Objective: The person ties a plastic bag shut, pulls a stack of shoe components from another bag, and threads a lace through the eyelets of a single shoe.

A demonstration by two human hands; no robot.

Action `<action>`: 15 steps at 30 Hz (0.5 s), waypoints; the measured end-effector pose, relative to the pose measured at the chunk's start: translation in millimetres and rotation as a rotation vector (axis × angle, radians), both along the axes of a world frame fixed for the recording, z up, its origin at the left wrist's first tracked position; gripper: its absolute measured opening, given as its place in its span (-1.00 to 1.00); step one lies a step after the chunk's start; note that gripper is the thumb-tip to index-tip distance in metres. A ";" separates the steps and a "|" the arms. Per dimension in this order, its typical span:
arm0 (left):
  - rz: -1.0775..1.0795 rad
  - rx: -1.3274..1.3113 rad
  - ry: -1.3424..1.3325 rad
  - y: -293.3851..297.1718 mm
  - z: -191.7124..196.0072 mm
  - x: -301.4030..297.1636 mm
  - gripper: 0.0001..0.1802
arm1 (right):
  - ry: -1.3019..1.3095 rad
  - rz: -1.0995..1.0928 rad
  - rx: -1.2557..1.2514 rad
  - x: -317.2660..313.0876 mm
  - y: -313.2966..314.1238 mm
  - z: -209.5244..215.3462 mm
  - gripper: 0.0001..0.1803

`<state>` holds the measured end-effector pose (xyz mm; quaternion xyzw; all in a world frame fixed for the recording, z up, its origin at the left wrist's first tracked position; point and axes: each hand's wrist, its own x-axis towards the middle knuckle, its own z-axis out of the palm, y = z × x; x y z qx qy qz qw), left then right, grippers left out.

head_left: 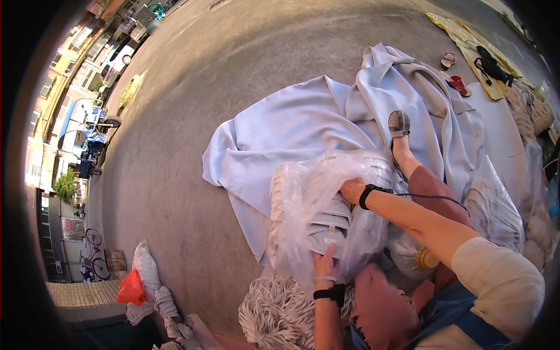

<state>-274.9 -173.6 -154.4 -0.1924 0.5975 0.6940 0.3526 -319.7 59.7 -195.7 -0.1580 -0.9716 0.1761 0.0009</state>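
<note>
A large clear plastic bag lies in front of me, packed with rows of whitish and grey stacked pieces. Their exact kind I cannot make out. Through its opening shows a grey stack with a small pale label. My left hand is closed at the near end of this stack, thumb up along it, its other fingers partly hidden. On the far right side of the opening, my right hand bends its fingers round the bag's plastic; the fingertips are hidden. Both wrists wear black bands.
The bag rests on a crumpled light-grey cloth spread over concrete. Close by my left arm sits a heap of whitish cord. A plastic-wrapped bundle lies at right, a red bag at lower left. My foot is on the cloth.
</note>
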 end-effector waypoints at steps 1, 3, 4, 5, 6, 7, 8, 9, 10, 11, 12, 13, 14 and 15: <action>0.021 -0.015 -0.011 -10.3 -1.4 0.1 -0.44 | -0.229 0.079 -0.173 -7.5 -5.4 39.3 -0.68; 0.031 0.028 -0.083 2.0 11.2 -2.7 -0.45 | -0.173 0.085 -0.148 -0.1 4.9 37.8 -0.67; 0.037 0.031 -0.084 -1.5 17.1 -2.1 -0.45 | -0.114 0.122 -0.138 -0.8 2.2 43.6 -0.66; 0.043 0.110 -0.113 -6.3 23.5 -0.1 -0.45 | -0.039 0.151 -0.118 4.7 1.3 49.8 -0.64; 0.050 0.189 -0.140 -9.9 29.6 3.6 -0.46 | -0.042 0.158 -0.115 9.9 0.5 56.3 -0.64; 0.057 0.194 -0.138 -12.2 36.4 7.9 -0.46 | 0.178 0.205 0.049 16.9 1.2 62.2 -0.63; 0.053 0.310 -0.102 -13.8 42.9 12.9 -0.47 | 0.398 0.250 0.214 23.1 1.6 67.9 -0.62; 0.047 0.427 -0.065 -14.7 49.0 17.4 -0.48 | 0.398 0.256 0.217 28.0 1.6 73.5 -0.62; 0.055 0.430 -0.065 -16.9 56.8 20.1 -0.48 | 0.373 0.282 0.245 34.0 0.4 81.9 -0.61; 0.049 0.482 -0.092 -21.2 63.8 22.4 -0.50 | 0.341 0.312 0.267 41.8 -4.0 93.4 -0.60; 0.042 0.533 -0.118 -24.8 70.6 23.5 -0.51 | 0.334 0.324 0.262 47.6 -6.1 105.3 -0.60; 0.065 0.553 -0.121 -26.1 80.1 26.0 -0.54 | 0.139 0.384 0.208 50.9 -11.3 134.0 -0.61; 0.082 0.575 -0.126 -23.6 93.2 29.7 -0.57 | -0.059 0.434 0.157 54.5 -14.1 158.5 -0.61; 0.096 0.574 -0.140 -21.8 105.3 34.5 -0.57 | 0.192 0.386 0.139 52.2 -16.6 171.9 -0.69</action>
